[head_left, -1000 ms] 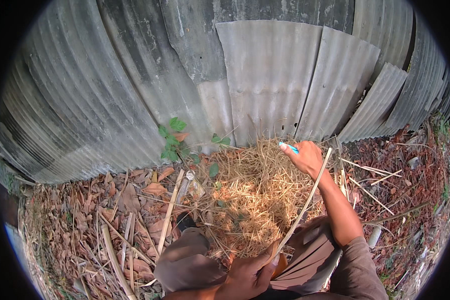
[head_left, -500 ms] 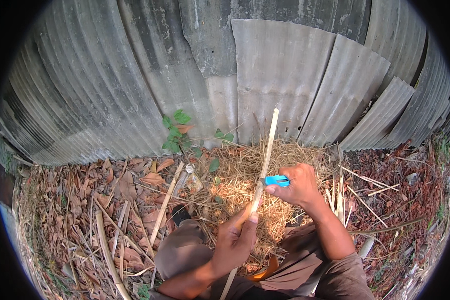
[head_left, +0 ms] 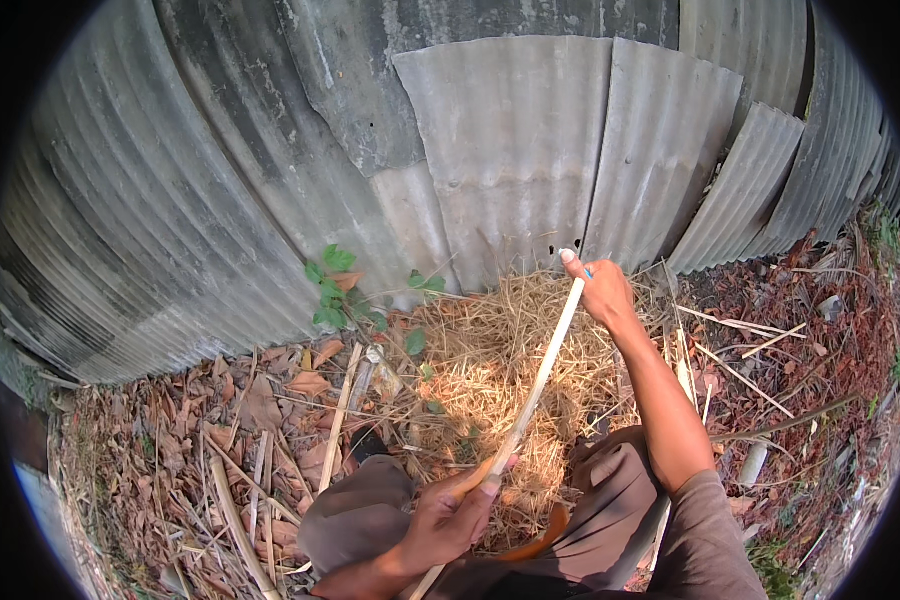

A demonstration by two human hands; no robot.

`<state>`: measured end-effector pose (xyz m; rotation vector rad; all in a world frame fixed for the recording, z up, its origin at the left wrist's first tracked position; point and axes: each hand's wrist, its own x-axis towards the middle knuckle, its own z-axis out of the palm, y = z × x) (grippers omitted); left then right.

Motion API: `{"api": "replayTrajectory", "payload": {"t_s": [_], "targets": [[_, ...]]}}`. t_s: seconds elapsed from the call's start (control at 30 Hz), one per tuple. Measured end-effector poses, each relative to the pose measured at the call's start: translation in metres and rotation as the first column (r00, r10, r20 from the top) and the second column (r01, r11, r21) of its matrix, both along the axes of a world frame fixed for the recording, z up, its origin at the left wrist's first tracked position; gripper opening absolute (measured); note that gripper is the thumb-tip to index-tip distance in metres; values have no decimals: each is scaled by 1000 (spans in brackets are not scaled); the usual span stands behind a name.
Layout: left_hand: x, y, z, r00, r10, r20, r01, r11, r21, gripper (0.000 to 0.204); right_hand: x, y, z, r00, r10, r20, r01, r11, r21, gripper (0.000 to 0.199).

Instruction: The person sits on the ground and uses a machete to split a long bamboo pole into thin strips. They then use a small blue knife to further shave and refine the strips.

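A long pale bamboo strip [head_left: 547,365] slants from between my knees up to the right. My left hand [head_left: 448,522] is closed round its lower part, the thumb lying along it. At the strip's far upper end is my right hand [head_left: 606,292], closed, with the thumb pointing away from me. In that fist is a blue utility knife [head_left: 589,272]; only a small bit of blue shows and its blade is hidden. The strip's tip lies against or just behind the right hand; I cannot tell which.
Straw-like shavings [head_left: 485,370] are heaped below the strip. Dry leaves [head_left: 260,405] and loose bamboo pieces [head_left: 342,415] lie at the left, with more thin sticks [head_left: 735,368] at the right. A corrugated sheet fence [head_left: 515,150] stands ahead, a green plant [head_left: 335,290] at its foot.
My right hand with the utility knife has moved away from me along the strip, from its middle to its far end. The strip tilts more to the right; the left hand keeps its hold.
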<state>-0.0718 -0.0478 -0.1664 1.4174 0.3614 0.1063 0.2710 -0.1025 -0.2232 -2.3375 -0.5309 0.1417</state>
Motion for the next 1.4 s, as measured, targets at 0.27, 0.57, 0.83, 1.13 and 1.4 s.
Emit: {"api": "replayTrajectory", "payload": {"t_s": [0.27,0.57,0.83,1.13,1.4], "targets": [[-8,28,-6,967,252,47,-254,967,29,40,-89,12,30,870,436,232,-432,899,-67,77],[-11,29,-9,955,255,152,-296,841,453,38,-130,31,47,730,524,439,-570,821,-31,63],[-13,29,-6,950,291,115,-313,862,399,34,-142,20,45,693,610,384,-595,785,-171,73],[-4,20,3,965,238,112,-262,908,327,32,-136,9,35,638,572,516,-557,805,-202,68],[8,22,16,961,275,-9,-274,955,-114,42,-102,-12,48,877,407,256,-415,909,-21,75]]}}
